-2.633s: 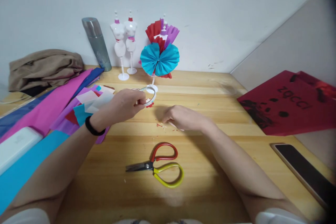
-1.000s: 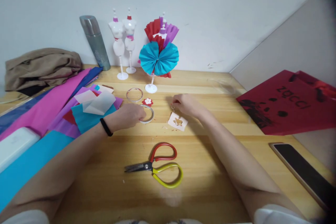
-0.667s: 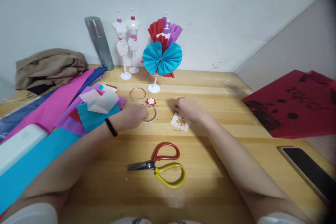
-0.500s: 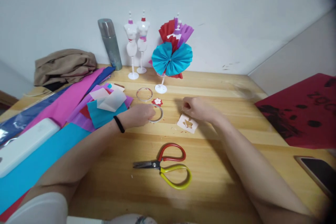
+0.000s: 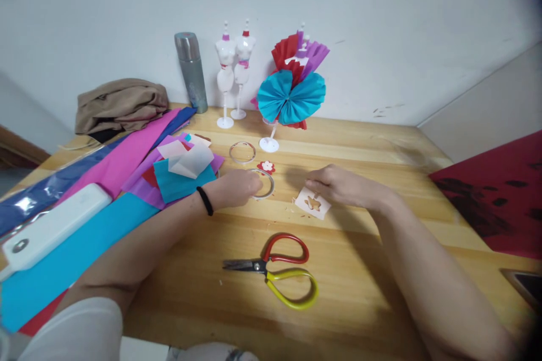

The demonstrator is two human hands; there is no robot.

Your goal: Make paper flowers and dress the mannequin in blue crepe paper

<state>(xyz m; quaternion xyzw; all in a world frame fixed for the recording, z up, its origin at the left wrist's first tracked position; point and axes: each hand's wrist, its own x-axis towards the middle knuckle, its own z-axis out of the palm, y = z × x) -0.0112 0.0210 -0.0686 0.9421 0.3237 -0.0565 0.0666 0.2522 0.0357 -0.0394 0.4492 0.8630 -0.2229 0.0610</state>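
A person's bare hands work at a wooden table (image 5: 359, 293). A square of pale paper (image 5: 303, 199) with a ragged hole lies to the right of a ring (image 5: 272, 189), a red and white paper flower (image 5: 267, 167) just beyond that ring. The thin strips around the hole could tear if the paper were tugged, and scissors (image 5: 292, 271), blades parted, could catch a lowered forearm. The left hand (image 5: 239, 187) reaches in palm down, fingers pressed together, pinching the ring's left side. The right hand (image 5: 339, 183) bends at the wrist, fingers bunched at the paper's upper edge; whether they pinch it cannot be told.
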